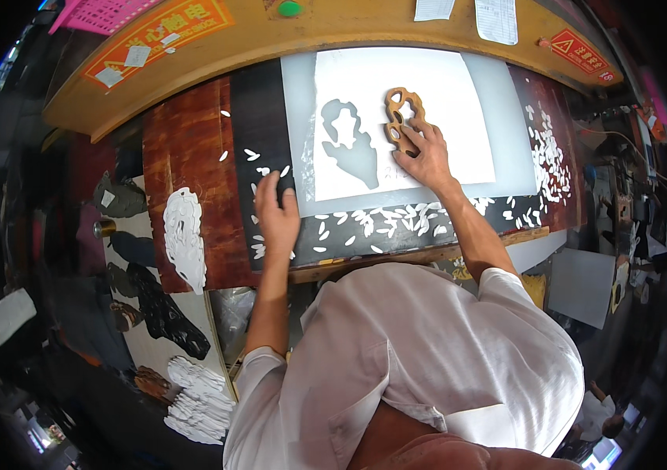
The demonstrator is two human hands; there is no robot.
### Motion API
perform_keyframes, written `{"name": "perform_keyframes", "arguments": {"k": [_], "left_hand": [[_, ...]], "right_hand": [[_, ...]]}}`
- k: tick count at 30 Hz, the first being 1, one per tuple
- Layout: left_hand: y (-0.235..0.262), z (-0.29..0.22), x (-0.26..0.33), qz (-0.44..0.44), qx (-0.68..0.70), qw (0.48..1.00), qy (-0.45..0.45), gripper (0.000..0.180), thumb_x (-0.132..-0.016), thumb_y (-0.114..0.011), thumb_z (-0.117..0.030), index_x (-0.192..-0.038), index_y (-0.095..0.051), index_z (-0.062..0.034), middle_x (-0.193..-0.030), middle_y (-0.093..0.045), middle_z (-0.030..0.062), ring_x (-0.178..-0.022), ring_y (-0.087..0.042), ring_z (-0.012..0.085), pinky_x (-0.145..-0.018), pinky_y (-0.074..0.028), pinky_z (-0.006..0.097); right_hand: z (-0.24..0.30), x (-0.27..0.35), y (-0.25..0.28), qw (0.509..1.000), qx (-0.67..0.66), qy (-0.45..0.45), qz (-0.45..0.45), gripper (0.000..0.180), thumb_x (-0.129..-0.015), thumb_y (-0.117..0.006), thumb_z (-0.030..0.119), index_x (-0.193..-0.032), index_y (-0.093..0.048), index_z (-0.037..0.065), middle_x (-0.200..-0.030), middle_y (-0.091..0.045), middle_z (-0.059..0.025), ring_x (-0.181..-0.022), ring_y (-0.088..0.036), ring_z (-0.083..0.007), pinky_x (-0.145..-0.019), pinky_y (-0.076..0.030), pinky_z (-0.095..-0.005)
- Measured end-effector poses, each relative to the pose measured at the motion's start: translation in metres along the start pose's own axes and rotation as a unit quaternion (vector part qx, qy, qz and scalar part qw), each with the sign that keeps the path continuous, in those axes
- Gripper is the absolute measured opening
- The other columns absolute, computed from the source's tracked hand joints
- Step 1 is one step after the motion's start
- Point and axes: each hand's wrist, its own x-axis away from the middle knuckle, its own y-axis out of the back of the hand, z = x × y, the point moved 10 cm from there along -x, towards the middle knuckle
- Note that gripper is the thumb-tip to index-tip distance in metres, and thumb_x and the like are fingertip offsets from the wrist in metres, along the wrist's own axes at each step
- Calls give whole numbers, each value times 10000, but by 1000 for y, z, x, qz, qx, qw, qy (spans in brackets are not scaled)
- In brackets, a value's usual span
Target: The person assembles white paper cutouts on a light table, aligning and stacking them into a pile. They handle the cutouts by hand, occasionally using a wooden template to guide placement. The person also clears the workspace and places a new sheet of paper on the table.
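My right hand (425, 159) grips the near end of a brown, shaped cutting die (393, 100), thumb on one side and fingers on the other. The die stands on a white sheet (459, 86), right of a shaped cut-out where the pale grey board (299, 102) shows through. A white piece lies inside that cut-out's upper part. My left hand (277, 215) is over the dark strip left of the sheet, fingers apart, with nothing visible in it. Small white slivers (252, 155) are scattered by its fingertips.
A yellow machine beam (271, 35) with warning labels and a green button (290, 9) spans the far side. More white slivers (549, 157) litter the right and near edges. Stacked white cut pieces (184, 235) lie on the left; more (196, 399) sit on a lower side table.
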Motion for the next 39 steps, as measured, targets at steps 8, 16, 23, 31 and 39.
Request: {"name": "perform_keyframes", "arguments": {"k": [8, 16, 23, 31, 39], "left_hand": [[-35, -32, -11, 26, 59, 997, -36, 381, -983, -596, -39, -1354, -611, 42, -1356, -614, 257, -1242, -592, 441, -1085, -467, 500], [-42, -27, 83, 91, 59, 994, 11, 258, -1002, -593, -86, -1215, -713, -2, -1214, -682, 206, -1104, -639, 409, -981, -510, 469], [-58, -59, 140, 45, -47, 990, -126, 175, -964, -653, -134, -1065, -776, -59, -1007, -723, 159, -945, -664, 389, -857, -547, 479], [-82, -143, 66, -4, -144, 981, -132, 381, -949, -725, -281, -654, -592, -79, -721, -641, 113, -711, -637, 374, -644, -489, 521], [-96, -155, 0, -3, -208, 975, -74, 426, -957, -685, -368, -646, -616, -86, -745, -683, 126, -763, -671, 383, -694, -520, 532]], "right_hand": [[28, -18, -1, 993, 0, 105, -53, 543, -719, -861, 268, -1204, -780, 36, -1328, -683, -147, -1174, -580, -446, -1044, -510, -543], [16, -17, 6, 996, -8, 82, -30, 534, -758, -848, 291, -1243, -771, 80, -1375, -654, -156, -1250, -543, -482, -1090, -477, -573], [-51, 72, 65, 972, -212, -7, -103, 541, -886, -792, 341, -1348, -710, 70, -1418, -615, -225, -1335, -536, -455, -1127, -458, -505], [-191, 52, 251, 897, -287, -176, -285, 714, -985, -693, 261, -1546, -437, -97, -1179, -722, -161, -919, -702, -216, -856, -569, -361], [-271, 49, 309, 843, -344, -170, -377, 582, -1007, -656, 179, -1536, -514, -19, -1107, -704, -112, -955, -633, -160, -863, -525, -312]]}}
